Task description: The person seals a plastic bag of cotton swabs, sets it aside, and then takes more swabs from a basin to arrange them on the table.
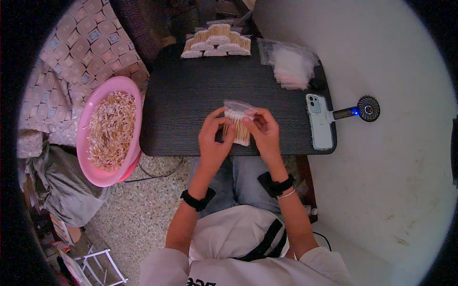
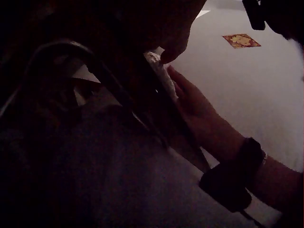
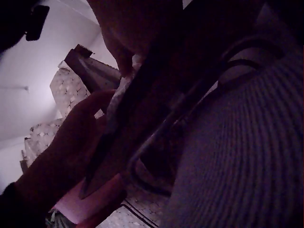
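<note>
In the head view a clear plastic bag of cotton swabs (image 1: 242,131) lies near the front edge of the black table (image 1: 191,95). The left hand (image 1: 213,138) grips its left side, fingers and thumb curled round it. At its right upper side, the right hand (image 1: 266,136) pinches the bag by its clear top end. White swab tips show at both ends of the bundle. Both wrist views are dark; the right hand (image 2: 194,107) and a pale part of the bag (image 2: 164,76) show in the left wrist view.
Filled swab bags (image 1: 217,42) are stacked at the table's back. Flat empty bags (image 1: 293,66) lie back right, and a phone (image 1: 319,124) with a small fan (image 1: 368,108) beside it at the right edge. A pink basin (image 1: 85,143) of loose swabs stands left.
</note>
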`<state>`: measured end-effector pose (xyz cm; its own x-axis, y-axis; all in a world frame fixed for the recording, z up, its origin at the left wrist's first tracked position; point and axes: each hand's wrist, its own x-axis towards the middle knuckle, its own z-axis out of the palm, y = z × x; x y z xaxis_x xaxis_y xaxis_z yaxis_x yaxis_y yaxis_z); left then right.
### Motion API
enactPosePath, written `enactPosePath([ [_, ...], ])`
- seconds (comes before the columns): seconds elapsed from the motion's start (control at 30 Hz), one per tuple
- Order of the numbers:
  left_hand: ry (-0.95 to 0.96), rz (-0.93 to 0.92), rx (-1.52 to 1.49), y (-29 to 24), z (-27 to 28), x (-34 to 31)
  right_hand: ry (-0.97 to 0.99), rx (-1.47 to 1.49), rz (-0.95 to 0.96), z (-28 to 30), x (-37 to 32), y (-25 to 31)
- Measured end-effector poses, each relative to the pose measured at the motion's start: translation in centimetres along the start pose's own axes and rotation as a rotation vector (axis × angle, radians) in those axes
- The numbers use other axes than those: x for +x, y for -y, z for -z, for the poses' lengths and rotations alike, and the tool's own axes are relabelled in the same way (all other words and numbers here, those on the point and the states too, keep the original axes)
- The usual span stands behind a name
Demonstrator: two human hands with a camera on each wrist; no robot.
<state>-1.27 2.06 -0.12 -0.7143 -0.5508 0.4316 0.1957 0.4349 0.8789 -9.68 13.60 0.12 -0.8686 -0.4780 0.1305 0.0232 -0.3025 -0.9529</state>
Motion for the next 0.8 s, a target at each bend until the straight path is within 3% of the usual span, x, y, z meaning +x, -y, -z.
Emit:
enactPosePath([
  [0.07, -0.066, -0.092, 0.171, -0.6, -0.3, -0.1, 0.005, -0.024, 0.007, -0.1, 0.0, 0.1],
  [0.17, -0.097, 0.000, 0.276, -2.1, -0.6, -0.3, 0.033, -0.089, 0.043, 0.3, 0.2, -0.2],
  [0.37, 0.043, 0.050, 0.615, -4.1, -0.1, 0.3, 0.070, -0.133, 0.124, 0.2, 0.5, -0.9],
  [0.47, 0.010, -0.031, 0.730, -3.9, -0.6, 0.8, 0.086, -0.192, 0.178, 0.0, 0.4, -0.1],
  [0.67, 0.167, 0.136, 0.810, -3.4, -0.6, 1.8, 0.099, -0.331, 0.231, 0.3, 0.5, -0.6],
  [0.8, 0.301, 0.078, 0.666, -3.1, 1.0, 2.5, 0.111, -0.347, 0.240, 0.2, 0.4, -0.8],
])
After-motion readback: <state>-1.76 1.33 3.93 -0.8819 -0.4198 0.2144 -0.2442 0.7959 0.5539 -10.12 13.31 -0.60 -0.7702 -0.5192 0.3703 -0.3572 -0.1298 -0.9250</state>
